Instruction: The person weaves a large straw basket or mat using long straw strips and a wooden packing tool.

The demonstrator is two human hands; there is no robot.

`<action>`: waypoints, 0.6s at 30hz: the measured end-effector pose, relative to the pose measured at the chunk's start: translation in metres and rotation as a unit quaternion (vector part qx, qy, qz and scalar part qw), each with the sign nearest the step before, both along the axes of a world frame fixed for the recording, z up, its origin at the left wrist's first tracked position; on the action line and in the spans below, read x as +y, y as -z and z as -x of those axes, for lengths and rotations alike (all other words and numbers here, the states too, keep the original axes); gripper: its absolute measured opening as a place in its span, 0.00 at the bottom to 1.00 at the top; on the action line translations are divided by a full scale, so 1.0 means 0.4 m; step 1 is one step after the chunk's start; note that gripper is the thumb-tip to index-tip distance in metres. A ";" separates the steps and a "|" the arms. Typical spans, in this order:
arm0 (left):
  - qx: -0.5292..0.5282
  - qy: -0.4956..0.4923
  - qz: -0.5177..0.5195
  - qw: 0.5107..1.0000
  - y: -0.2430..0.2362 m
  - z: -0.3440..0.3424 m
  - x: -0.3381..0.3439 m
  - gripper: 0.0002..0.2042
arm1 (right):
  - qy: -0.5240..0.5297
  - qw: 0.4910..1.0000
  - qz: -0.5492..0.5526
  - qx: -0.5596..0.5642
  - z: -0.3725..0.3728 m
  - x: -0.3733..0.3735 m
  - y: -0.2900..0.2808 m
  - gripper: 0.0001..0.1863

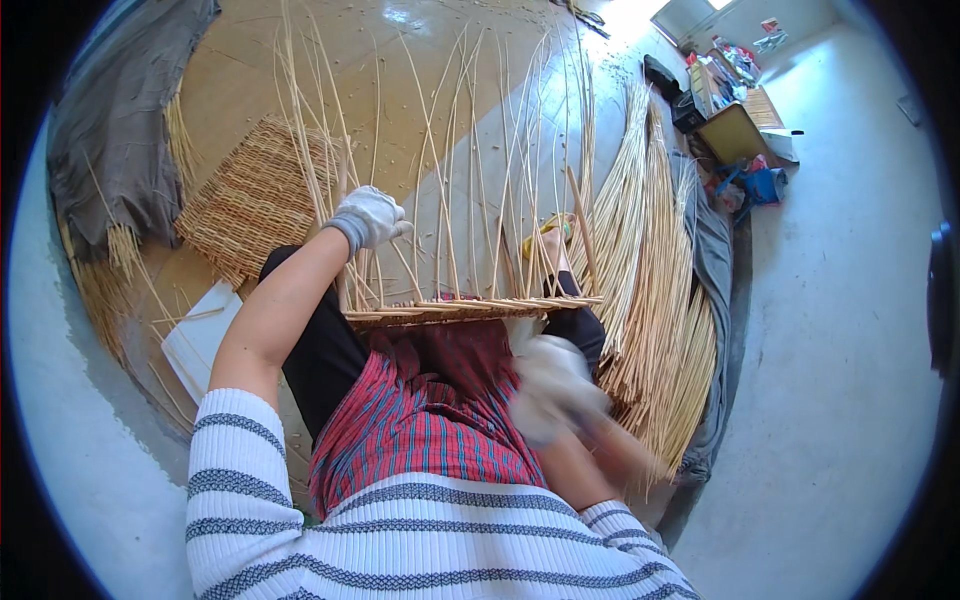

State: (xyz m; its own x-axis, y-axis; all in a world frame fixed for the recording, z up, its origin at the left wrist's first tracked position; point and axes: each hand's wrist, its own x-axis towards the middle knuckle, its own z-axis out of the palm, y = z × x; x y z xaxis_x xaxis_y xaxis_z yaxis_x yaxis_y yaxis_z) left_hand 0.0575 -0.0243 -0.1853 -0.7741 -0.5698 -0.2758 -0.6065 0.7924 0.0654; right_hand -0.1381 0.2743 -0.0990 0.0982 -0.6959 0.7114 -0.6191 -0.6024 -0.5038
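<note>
On lap, blurred gloved right hand (553,388) is moving beside woven base (470,312), grip cannot tell. Gloved left hand (368,216) is closing around upright stakes (450,190). Reed bundle (655,300) is lying rightward; woven mat (250,200) beyond.

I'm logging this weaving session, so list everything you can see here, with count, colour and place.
Half-woven basket: one, pale straw, on the lap, its stakes standing up.
Loose wicker rods: one big bundle, straw yellow, on the floor at the right.
Woven mat panel: one, tan, on the floor at upper left.
Grey cloth: one, far left, over more rods.
White board: one, on the floor beside the left arm.
Cardboard box: one, brown, among clutter at upper right.
Plaid apron: one, red and blue, over the lap.
Left hand: grey-white glove, gripping the upright stakes.
Right hand: gloved, blurred, below the basket's rim at the right.
</note>
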 end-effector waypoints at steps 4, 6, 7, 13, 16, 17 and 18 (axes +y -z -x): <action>-0.014 -0.004 -0.014 1.000 0.006 0.014 -0.011 0.23 | 0.133 0.906 -0.323 0.240 -0.050 -0.047 0.078 0.05; -0.016 -0.014 -0.023 1.000 -0.016 -0.008 0.044 0.23 | 0.164 0.963 -0.165 0.138 -0.090 -0.047 -0.088 0.07; -0.009 -0.043 -0.002 0.999 -0.047 -0.023 0.030 0.23 | 0.169 0.980 -0.066 0.076 -0.090 -0.072 -0.158 0.08; 0.013 -0.003 -0.002 1.000 -0.004 0.052 -0.004 0.21 | 0.088 0.870 -0.436 0.212 -0.127 -0.062 0.188 0.06; 0.084 -0.026 0.027 0.996 0.009 -0.013 -0.021 0.18 | 0.061 0.912 -0.361 0.187 -0.124 -0.093 0.097 0.04; 0.175 -0.008 0.050 0.983 0.030 -0.017 0.018 0.16 | 0.075 0.951 -0.268 0.137 -0.114 -0.072 0.065 0.04; 0.312 -0.004 0.143 0.939 0.009 -0.034 0.035 0.14 | 0.055 0.974 -0.217 -0.022 -0.083 -0.100 0.019 0.04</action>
State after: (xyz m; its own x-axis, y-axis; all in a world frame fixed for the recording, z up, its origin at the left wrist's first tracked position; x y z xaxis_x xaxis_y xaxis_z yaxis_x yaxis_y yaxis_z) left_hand 0.0710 -0.0102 -0.1891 -0.7299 -0.5578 0.3950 -0.5264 0.8274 0.1957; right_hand -0.1048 0.2344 -0.1065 -0.0176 -0.9364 0.3505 -0.6398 -0.2589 -0.7237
